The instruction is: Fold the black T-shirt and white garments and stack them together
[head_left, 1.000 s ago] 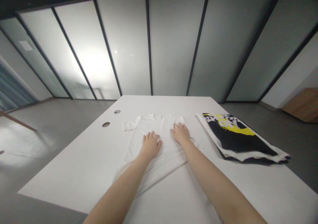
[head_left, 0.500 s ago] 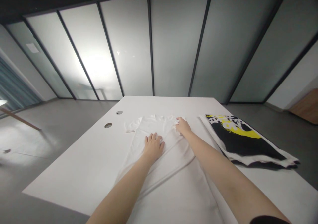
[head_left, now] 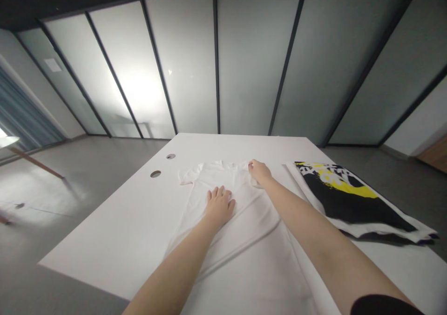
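A white T-shirt (head_left: 240,240) lies spread on the white table, its collar toward the far end and its left sleeve stretched out flat. My left hand (head_left: 220,205) rests on the shirt's chest, palm down with fingers spread. At the shirt's right shoulder, my right hand (head_left: 260,171) pinches the cloth near the sleeve, fingers closed on it. Most of the right sleeve is hidden behind that hand. A diagonal crease crosses the shirt's front below both hands.
The white table (head_left: 122,231) has two round holes (head_left: 155,174) toward its far left. To the right lies a stack of folded clothes (head_left: 363,208), black, yellow and white on top. Frosted glass panels (head_left: 251,63) stand behind the table.
My right hand still pinches the shirt at the shoulder and has shifted the cloth there slightly. My left hand stays flat on the chest. The whole view has moved a little.
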### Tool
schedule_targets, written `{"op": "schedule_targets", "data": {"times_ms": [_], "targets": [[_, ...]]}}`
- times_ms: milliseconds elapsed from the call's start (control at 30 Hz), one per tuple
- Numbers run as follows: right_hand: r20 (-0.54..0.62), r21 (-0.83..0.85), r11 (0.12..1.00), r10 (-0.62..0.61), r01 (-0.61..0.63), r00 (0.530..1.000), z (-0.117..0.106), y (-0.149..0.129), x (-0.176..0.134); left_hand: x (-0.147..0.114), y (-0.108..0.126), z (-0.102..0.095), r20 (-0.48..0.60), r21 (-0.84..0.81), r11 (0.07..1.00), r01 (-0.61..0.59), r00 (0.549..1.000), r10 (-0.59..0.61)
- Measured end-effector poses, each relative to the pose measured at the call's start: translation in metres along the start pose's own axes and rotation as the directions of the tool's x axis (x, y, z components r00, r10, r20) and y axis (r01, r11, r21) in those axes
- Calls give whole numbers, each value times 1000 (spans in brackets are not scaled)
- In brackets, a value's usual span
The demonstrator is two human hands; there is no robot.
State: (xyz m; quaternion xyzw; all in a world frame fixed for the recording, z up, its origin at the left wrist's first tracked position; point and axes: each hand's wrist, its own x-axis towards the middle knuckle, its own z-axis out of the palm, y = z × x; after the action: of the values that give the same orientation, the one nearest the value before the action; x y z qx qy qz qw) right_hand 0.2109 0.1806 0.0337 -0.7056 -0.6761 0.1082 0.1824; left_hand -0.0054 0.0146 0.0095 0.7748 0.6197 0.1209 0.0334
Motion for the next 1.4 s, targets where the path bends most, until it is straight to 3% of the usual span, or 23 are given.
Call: {"op": "schedule_targets", "data": {"times_ms": [167, 367, 600, 733, 800, 867, 967, 1067, 1267, 1400], "targets": [[45, 66, 995, -71, 68, 996, 13, -11, -3, 0, 0, 0, 6, 9, 1000, -7, 1000, 6], [-110, 1, 998, -64, 65, 992, 19, 1, -15, 0, 0, 1, 18, -2, 1000, 1, 1000, -1], [2, -116, 987, -116, 115, 993, 30, 14, -30, 0, 2, -5, 12, 20, 1000, 9, 1000, -9], [-34, -145, 982, -126, 120, 991, 27, 12, -32, -13, 23, -18, -64, 19, 990, -140, 988, 141], [-78, -154, 983, -118, 105, 990, 25, 11, -36, -27, 41, -18, -20, -16, 967, -252, 968, 252], [-125, -162, 983, -106, 85, 987, 24, 10, -40, -43, 60, -13, 91, -53, 947, -318, 942, 322], [-148, -179, 980, -115, 87, 982, 23, 9, -45, -61, 81, -1, 206, -78, 951, -300, 928, 309], [-117, -194, 974, -139, 115, 983, 22, 9, -44, -63, 93, 5, 250, -100, 962, -255, 929, 272], [-47, -190, 962, -207, 195, 977, 22, 9, -39, -42, 111, 3, 234, -129, 965, -229, 939, 254], [-73, -168, 961, -232, 218, 970, 20, 11, -43, -25, 109, -1, 221, -123, 972, -202, 949, 225]]}}
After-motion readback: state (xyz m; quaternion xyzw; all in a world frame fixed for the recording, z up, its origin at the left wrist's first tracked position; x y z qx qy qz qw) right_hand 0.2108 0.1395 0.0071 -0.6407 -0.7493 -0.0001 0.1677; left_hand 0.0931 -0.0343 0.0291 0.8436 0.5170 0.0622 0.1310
